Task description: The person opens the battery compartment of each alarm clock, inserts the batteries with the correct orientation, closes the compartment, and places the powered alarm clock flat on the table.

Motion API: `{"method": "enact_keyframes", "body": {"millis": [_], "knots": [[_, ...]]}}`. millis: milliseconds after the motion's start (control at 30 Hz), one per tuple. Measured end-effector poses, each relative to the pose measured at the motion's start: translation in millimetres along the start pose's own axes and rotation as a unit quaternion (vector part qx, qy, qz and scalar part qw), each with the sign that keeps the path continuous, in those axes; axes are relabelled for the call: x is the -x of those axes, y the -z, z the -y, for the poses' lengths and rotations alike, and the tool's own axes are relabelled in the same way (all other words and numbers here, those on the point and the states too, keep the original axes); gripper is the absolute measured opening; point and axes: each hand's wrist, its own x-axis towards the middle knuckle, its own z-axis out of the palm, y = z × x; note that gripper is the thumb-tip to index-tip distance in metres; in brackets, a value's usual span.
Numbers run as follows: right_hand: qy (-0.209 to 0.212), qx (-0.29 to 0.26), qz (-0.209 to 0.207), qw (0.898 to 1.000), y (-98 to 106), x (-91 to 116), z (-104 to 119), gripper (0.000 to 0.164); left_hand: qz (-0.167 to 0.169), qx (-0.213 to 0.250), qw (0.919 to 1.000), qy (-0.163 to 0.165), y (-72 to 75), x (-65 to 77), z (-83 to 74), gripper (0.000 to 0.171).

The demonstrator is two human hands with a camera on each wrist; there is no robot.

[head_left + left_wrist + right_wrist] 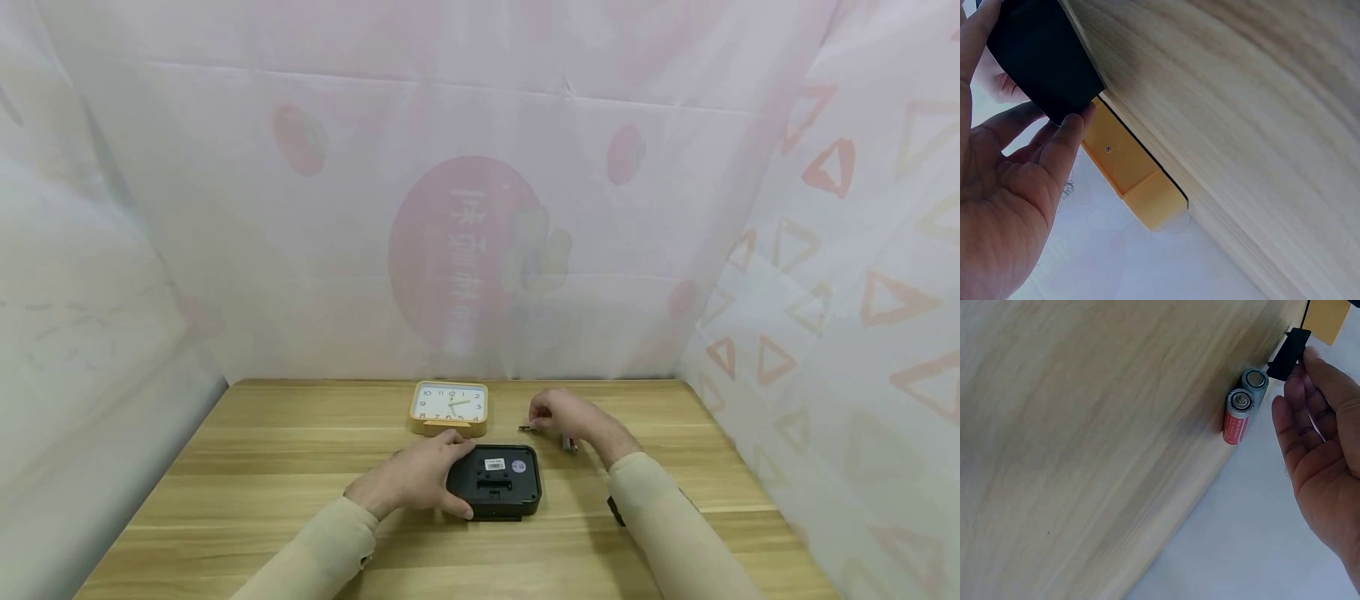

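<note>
A black clock (517,493) lies back side up, its slim battery slot uncovered. My left hand (423,473) grips it by the left side, thumb at the near edge and fingers at the far edge. In the left wrist view the fingers reach around the dark case (1041,56). Farther right, my right hand (566,414) pinches a small black battery cover (1291,355) between thumb and fingers, low over the table. Two batteries (1238,425), one red and silver, the other greyish, lie side by side close to that hand.
A yellow clock (450,406) lies face up behind the black one, near the table's back edge. Beside the right sleeve is a dark object (617,511), partly hidden. White printed cloth (337,250) hangs behind and at both sides of the wooden table (247,467).
</note>
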Motion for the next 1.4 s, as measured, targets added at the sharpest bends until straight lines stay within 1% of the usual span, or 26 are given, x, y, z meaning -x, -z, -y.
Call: {"method": "enact_keyframes", "body": {"millis": [167,267,667,867,1033,1133,1267,1400], "knots": [[-0.018,-0.022,0.017,0.999,1,2,-4,0.011,-0.001,0.002,1.0,0.002,0.0,1.0,0.2,0.11],[-0.024,-0.039,0.02,0.999,2,4,-8,0.011,-0.001,0.002,1.0,0.003,-0.1,1.3,0.7,0.111],[-0.042,-0.105,-0.014,0.993,7,18,-32,0.016,0.0,0.006,1.0,0.004,1.1,1.4,-0.3,0.111],[-0.039,-0.126,-0.033,0.991,9,26,-46,0.017,0.001,0.002,1.0,0.007,1.6,1.4,-1.3,0.111],[-0.039,-0.145,-0.041,0.988,9,33,-56,0.016,0.002,0.001,1.0,0.007,2.1,1.5,-2.3,0.111],[-0.036,-0.145,-0.044,0.988,9,37,-61,0.014,0.003,0.0,1.0,0.008,1.7,1.2,-2.2,0.111],[-0.057,-0.153,-0.042,0.986,11,42,-64,0.012,0.005,0.0,0.9999,0.01,1.2,0.5,-1.7,0.112],[-0.095,-0.167,-0.032,0.981,12,47,-61,0.01,0.007,0.001,0.9999,0.013,1.7,0.3,-2.6,0.112]]}}
